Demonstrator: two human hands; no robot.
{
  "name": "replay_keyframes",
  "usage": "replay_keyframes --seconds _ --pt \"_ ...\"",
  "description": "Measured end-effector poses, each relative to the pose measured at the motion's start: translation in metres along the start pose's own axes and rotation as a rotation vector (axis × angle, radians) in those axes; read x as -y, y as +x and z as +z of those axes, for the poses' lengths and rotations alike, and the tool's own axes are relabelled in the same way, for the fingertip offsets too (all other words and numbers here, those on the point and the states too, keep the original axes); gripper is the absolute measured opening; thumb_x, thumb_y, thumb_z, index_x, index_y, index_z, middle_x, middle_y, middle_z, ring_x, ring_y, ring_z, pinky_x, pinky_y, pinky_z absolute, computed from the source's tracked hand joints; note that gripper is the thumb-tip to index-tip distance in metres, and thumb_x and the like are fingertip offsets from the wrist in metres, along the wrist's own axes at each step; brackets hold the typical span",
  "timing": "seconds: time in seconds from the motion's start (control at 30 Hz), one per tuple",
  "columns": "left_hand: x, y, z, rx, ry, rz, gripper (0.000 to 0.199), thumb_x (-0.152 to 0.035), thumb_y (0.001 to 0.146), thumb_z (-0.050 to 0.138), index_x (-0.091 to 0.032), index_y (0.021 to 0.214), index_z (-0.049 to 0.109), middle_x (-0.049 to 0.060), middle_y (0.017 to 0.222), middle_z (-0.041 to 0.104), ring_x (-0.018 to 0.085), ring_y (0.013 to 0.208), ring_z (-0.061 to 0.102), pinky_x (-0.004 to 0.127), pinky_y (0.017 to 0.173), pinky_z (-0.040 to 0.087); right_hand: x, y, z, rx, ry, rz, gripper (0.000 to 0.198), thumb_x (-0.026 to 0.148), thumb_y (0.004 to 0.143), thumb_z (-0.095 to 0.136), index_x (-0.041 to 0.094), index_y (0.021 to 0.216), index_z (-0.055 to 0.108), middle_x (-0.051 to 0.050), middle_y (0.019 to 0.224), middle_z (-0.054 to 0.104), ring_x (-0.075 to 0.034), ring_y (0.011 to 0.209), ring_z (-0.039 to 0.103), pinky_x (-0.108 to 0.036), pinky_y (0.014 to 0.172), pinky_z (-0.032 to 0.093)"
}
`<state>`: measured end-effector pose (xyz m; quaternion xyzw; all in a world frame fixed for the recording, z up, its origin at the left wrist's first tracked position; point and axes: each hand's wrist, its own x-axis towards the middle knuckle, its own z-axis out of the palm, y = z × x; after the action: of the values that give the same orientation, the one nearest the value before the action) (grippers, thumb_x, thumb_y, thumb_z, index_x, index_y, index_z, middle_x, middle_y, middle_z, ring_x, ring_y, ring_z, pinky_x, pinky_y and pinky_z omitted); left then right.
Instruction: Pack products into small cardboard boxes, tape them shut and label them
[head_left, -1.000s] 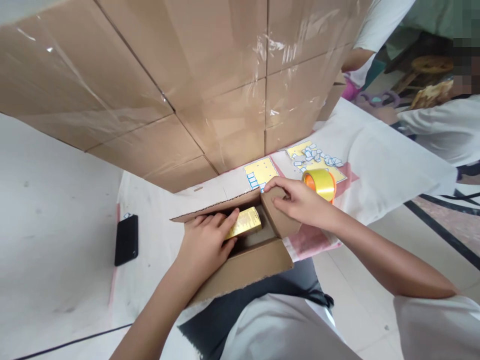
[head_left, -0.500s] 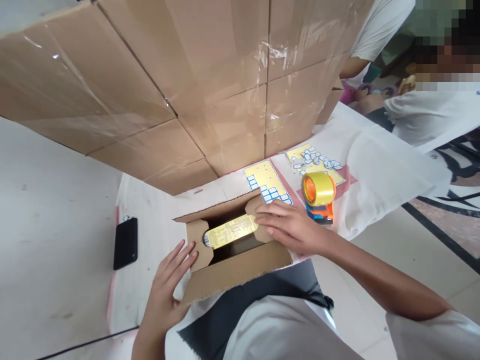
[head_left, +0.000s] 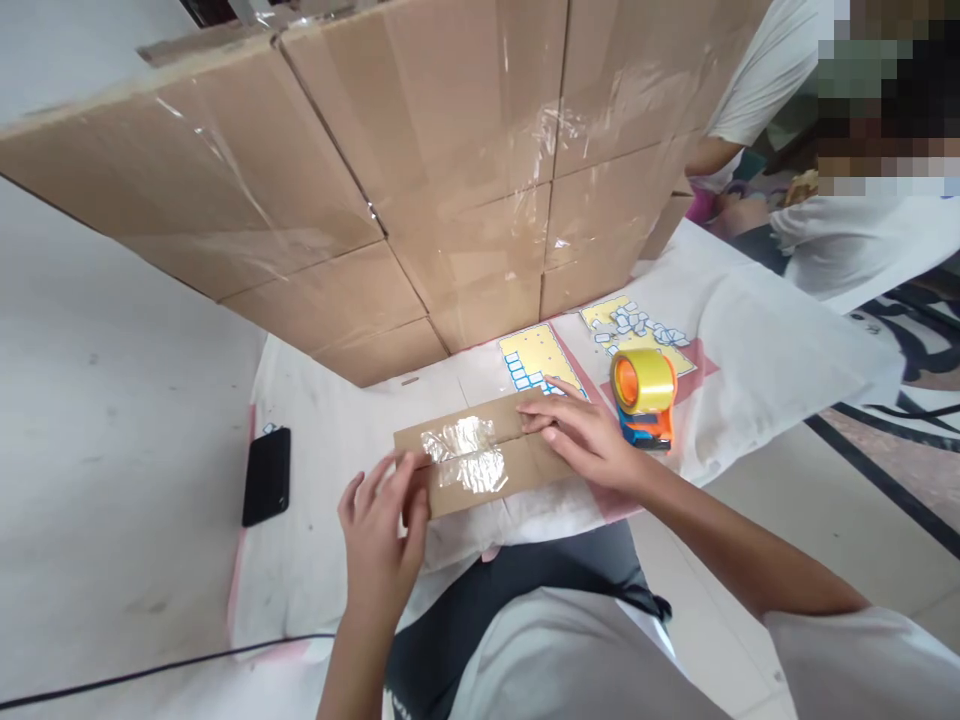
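A small cardboard box (head_left: 525, 468) lies on the white cloth in front of me with its flaps folded shut. Shiny clear tape (head_left: 465, 452) crosses the middle seam. My left hand (head_left: 382, 535) touches the box's left end with spread fingers. My right hand (head_left: 581, 435) lies flat on the right part of the top, pressing the flaps down. An orange tape dispenser (head_left: 643, 395) with a yellowish roll stands just right of my right hand.
A tall wall of taped cardboard cartons (head_left: 420, 170) rises behind the box. Yellow sticker sheets (head_left: 531, 358) lie on the white cloth (head_left: 757, 340). A black phone (head_left: 267, 476) rests at the left. Another person in white (head_left: 862, 240) sits at the far right.
The box was open with a gold packet inside and my left hand in it. Both hands folded the flaps down; the top is closed and the packet is hidden.
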<state>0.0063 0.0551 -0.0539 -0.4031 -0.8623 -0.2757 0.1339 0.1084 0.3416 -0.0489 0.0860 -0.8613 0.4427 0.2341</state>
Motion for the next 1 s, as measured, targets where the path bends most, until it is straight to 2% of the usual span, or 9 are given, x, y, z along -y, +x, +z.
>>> replay_keyframes --seconds 0.13,0.27,0.33,0.4,0.47,0.57,0.73,0.87,1.0 --pt "-0.024 0.006 0.002 0.129 0.222 0.262 0.061 -0.04 0.091 0.066 -0.023 0.147 0.048 0.008 0.141 0.064 0.03 0.133 0.054 0.047 0.115 0.03 0.006 -0.024 -0.016 -0.076 -0.18 0.051 0.033 0.024 0.099 0.052 0.027 0.131 0.058 -0.008 0.129 0.069 -0.026 0.128 0.061 -0.058 0.121 0.029" --pt "-0.039 0.005 0.012 0.152 0.322 0.241 0.057 -0.032 0.093 0.062 -0.024 0.148 0.049 0.005 0.146 0.06 0.03 0.135 0.053 0.045 0.11 0.033 -0.017 -0.059 -0.048 -0.761 -0.474 0.364 0.055 0.034 0.084 0.071 0.021 0.134 0.052 -0.016 0.135 0.058 -0.033 0.129 0.054 -0.058 0.112 0.041" --pt "-0.037 0.008 0.015 0.17 0.334 0.223 0.06 -0.032 0.093 0.06 -0.025 0.151 0.044 0.005 0.146 0.06 0.03 0.133 0.055 0.045 0.108 0.033 -0.04 -0.079 -0.06 -0.889 -0.32 0.616 0.068 0.042 0.076 0.079 0.019 0.132 0.05 -0.016 0.124 0.062 -0.033 0.116 0.062 -0.056 0.101 0.05" --pt "-0.029 0.015 0.02 0.151 0.344 0.206 0.063 -0.036 0.093 0.06 -0.027 0.153 0.041 0.006 0.145 0.062 0.032 0.131 0.057 0.046 0.105 0.034 -0.063 -0.096 -0.065 -0.768 0.042 0.776 0.064 0.049 0.074 0.08 0.019 0.123 0.053 -0.013 0.107 0.069 -0.031 0.098 0.069 -0.051 0.088 0.057" --pt "-0.015 0.027 0.025 0.091 0.366 0.194 0.063 -0.038 0.094 0.059 -0.028 0.153 0.04 0.008 0.142 0.063 0.033 0.128 0.058 0.047 0.103 0.035 -0.078 -0.108 -0.064 -0.566 0.315 0.793 0.05 0.052 0.079 0.076 0.019 0.113 0.06 -0.011 0.098 0.073 -0.029 0.089 0.071 -0.047 0.082 0.059" --pt "0.007 0.045 0.03 0.0 0.414 0.213 0.06 -0.04 0.096 0.054 -0.026 0.153 0.041 0.012 0.137 0.067 0.034 0.121 0.062 0.047 0.101 0.037 -0.084 -0.113 -0.059 -0.393 0.222 0.652 0.036 0.049 0.086 0.07 0.018 0.104 0.069 -0.012 0.103 0.073 -0.029 0.095 0.069 -0.046 0.088 0.055" --pt "0.031 0.054 0.027 0.0 0.437 0.373 0.063 -0.044 0.097 0.049 -0.027 0.156 0.035 0.009 0.131 0.07 0.033 0.118 0.063 0.043 0.091 0.041 -0.08 -0.099 -0.05 -0.415 -0.189 0.361 0.024 0.041 0.09 0.067 0.018 0.093 0.072 -0.009 0.101 0.071 -0.026 0.098 0.061 -0.045 0.093 0.046" --pt "0.051 0.047 0.019 -0.007 0.385 0.573 0.07 -0.042 0.094 0.051 -0.031 0.159 0.028 0.004 0.13 0.072 0.027 0.114 0.066 0.038 0.09 0.043 -0.082 -0.088 -0.038 -0.496 -0.128 0.356 0.02 0.036 0.087 0.067 0.017 0.08 0.067 -0.003 0.079 0.065 -0.021 0.081 0.056 -0.04 0.087 0.046" --pt "0.066 0.043 0.009 0.04 0.375 0.617 0.069 -0.042 0.092 0.054 -0.04 0.156 0.031 0.0 0.131 0.071 0.026 0.11 0.068 0.038 0.085 0.046 -0.077 -0.088 -0.023 -0.551 -0.043 0.361 0.02 0.034 0.089 0.059 0.016 0.082 0.065 -0.003 0.076 0.064 -0.02 0.075 0.058 -0.035 0.074 0.049"
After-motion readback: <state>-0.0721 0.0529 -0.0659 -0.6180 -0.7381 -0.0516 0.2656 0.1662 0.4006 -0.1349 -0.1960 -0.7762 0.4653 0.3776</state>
